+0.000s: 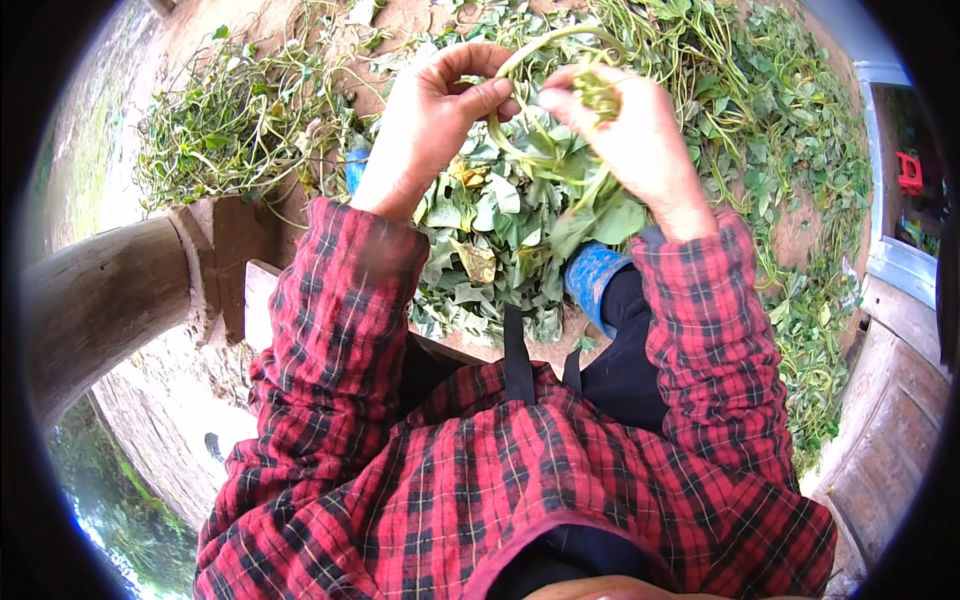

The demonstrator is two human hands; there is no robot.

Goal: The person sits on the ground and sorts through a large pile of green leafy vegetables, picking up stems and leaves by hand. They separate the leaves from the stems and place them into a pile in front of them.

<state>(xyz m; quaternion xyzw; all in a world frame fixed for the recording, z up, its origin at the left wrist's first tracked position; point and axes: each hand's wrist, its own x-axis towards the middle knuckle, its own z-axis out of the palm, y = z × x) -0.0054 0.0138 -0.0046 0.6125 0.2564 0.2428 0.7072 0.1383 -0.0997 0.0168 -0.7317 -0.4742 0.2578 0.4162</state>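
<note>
Between thumb and fingers, my left hand (450, 112) pinches a green leafy vine stem (544, 45), which arches over towards the right. My right hand (630, 127), raised beside it, has its fingers curled on a small bunch of green plant bits (596, 96). The vine's lower part, with broad leaves, hangs below both hands; its exact contact with the right hand cannot be told. Underneath, between my legs, lies a heap of green leaves (502, 217), some of them yellowed.
Tangled vines (225, 120) lie on the earthen ground at the left, and more leafy vines (772, 127) spread along the right. A wooden post (112, 277) stands at the left. Blue boots (596, 281) flank the leaf heap. A pale blue frame (877, 165) borders the right side.
</note>
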